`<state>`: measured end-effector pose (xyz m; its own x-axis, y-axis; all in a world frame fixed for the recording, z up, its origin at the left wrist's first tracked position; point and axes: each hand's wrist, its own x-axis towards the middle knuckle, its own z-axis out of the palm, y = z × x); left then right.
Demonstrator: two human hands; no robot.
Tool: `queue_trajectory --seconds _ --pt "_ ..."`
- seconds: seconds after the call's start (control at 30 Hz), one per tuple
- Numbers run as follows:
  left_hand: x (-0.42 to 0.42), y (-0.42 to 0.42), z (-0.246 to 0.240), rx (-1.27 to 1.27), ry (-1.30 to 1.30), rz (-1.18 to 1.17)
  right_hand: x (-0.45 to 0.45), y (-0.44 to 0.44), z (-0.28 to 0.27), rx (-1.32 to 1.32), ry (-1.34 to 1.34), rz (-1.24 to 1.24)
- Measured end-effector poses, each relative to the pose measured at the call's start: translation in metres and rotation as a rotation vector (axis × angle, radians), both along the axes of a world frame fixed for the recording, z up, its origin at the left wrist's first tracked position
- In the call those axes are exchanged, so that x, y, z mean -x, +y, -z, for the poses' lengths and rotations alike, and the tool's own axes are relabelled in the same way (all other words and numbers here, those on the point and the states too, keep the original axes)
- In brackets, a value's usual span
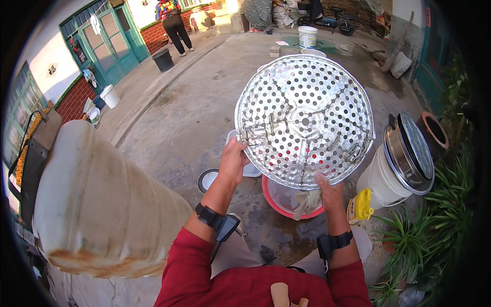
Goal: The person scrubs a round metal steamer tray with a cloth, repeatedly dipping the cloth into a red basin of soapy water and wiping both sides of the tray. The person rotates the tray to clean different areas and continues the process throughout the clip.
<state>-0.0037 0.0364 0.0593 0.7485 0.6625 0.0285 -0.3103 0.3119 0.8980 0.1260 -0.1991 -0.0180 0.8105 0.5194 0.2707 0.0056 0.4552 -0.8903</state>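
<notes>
A round perforated metal steamer tray (pixel 287 99) is held up, tilted, before me. At its lower left rim, my left hand (pixel 232 161) grips the edge. My right hand (pixel 330 192) clasps the bottom rim, thumb on the near face and fingers hidden behind. Beside that hand hangs a pale wet-looking cloth (pixel 308 203); I cannot tell whether the fingers hold it too. Below the tray stands a red plastic basin (pixel 274 203) with cloudy liquid inside, partly covered. Wire loops and dents show on the metal.
A tall plastic barrel (pixel 111 203) stands close on the left. On the right are a white bucket (pixel 378 184) topped by metal cookware (pixel 408 153), a yellow bottle (pixel 359 206) and spiky plants (pixel 410 234). A small bowl (pixel 209 178) lies ahead; a person (pixel 174 27) stands far off.
</notes>
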Motion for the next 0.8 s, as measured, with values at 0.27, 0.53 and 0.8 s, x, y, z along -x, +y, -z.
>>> queue_trajectory --seconds 0.27,0.53,0.8 --pt "-0.007 0.012 0.009 -0.016 0.063 -0.218 0.013 -0.003 -0.006 0.072 -0.2 -0.027" --pt "-0.009 0.005 0.017 -0.15 0.081 -0.251 0.009 0.0 0.0 0.095 -0.176 0.0" --pt "-0.016 0.026 0.027 -0.25 0.14 -0.368 0.009 -0.005 -0.008 0.097 -0.237 -0.002"
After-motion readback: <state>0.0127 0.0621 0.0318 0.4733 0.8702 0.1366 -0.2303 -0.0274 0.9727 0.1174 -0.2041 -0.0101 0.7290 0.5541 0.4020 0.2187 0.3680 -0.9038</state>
